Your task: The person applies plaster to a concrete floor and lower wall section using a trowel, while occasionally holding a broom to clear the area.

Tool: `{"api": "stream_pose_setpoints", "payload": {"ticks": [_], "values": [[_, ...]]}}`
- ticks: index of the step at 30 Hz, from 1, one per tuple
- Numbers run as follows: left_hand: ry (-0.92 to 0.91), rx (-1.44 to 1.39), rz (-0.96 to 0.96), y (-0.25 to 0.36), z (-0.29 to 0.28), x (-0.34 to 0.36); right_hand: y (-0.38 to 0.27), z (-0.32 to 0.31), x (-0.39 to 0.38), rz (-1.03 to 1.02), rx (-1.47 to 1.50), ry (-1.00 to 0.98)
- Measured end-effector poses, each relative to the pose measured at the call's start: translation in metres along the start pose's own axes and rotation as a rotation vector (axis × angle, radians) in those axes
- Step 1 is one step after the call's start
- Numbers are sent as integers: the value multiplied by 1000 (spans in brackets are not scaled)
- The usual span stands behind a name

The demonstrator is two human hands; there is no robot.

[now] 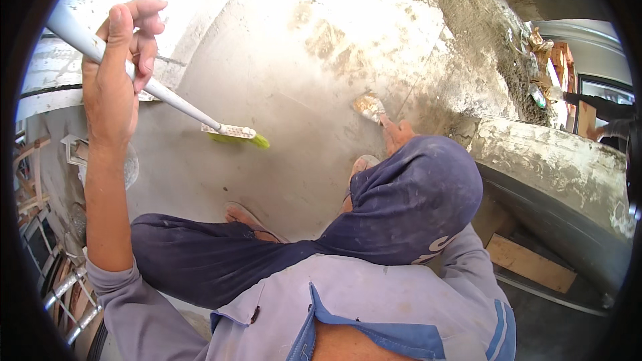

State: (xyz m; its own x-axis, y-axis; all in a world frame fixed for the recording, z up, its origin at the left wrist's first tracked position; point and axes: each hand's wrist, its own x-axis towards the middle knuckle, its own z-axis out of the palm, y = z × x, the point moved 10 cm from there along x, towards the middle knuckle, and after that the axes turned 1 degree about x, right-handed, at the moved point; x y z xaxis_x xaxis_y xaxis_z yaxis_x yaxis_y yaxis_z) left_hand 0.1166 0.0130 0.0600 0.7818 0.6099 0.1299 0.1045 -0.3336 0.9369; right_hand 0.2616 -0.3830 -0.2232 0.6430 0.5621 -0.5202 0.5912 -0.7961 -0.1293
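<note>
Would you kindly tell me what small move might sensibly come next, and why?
Probably a short forward push of the scraper with the right hand, since it points toward the crusted patch of floor, while the broom, in the left hand, ends short of that patch.

Open lane mid-frame, hemmed in on both sides

A hand could pass over the concrete floor (301, 144) at the centre of the frame, between the broom head (231, 132) and the flat-bladed tool (368, 106). From the upper left, the broom handle (179, 102), held by the left hand (120, 53), slants across. Right of centre, the right hand (399, 135) and bent knee (424, 180) block; a raised ledge (555, 154) bars the right side.
</note>
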Motion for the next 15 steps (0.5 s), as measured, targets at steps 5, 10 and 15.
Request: {"api": "stream_pose_setpoints", "payload": {"ticks": [5, 10, 15], "values": [[-25, 7, -12, -13, 5, 12, -4, 13, 11, 100, 178, 37], [-20, 31, 12, -14, 18, 30, -43, -40, 112, -72, 137, 99], [0, 4, -16, -34, 4, 36, -35, -45, 81, -215, 81, 315]]}}
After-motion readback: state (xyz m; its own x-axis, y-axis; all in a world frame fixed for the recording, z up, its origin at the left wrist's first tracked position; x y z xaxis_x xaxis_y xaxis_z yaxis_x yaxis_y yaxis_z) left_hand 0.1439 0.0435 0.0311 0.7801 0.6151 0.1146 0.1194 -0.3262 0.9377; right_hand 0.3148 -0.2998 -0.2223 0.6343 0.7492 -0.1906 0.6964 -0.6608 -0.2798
